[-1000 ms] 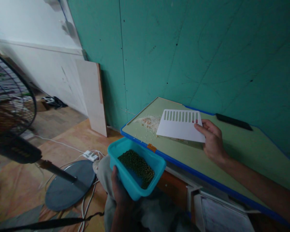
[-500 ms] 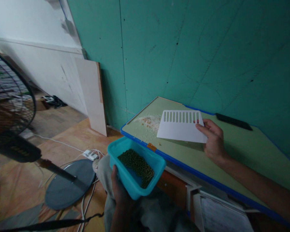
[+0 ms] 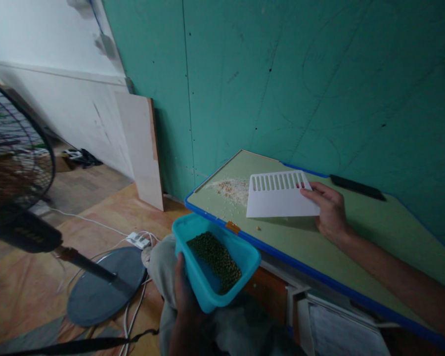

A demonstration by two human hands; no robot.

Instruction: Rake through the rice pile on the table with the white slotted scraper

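Note:
My left hand (image 3: 185, 289) grips the side of a turquoise plastic tub (image 3: 195, 279), tilted over my lap just below the table edge. Inside the tub lies a bed of small green beans (image 3: 215, 259). My right hand (image 3: 328, 207) pinches the right end of a flat white plastic scraper (image 3: 282, 203) with a row of slots along its upper side. The scraper is held over the pale green tabletop (image 3: 359, 232). To its left, white grains mixed with tan bits (image 3: 228, 190) are spread on the table, partly hidden by the scraper.
Blue edging (image 3: 292, 269) borders the table, with an orange tape patch (image 3: 233, 227) near the tub. A black bar (image 3: 357, 188) lies by the green wall (image 3: 230, 74). At left stand a fan (image 3: 18, 148), its round base (image 3: 104, 291), and a power strip (image 3: 138, 240) with cables.
The tub has shifted slightly right and down with my left hand. The scraper has turned a little and moved slightly right. A small tan bit on the table now lies farther right.

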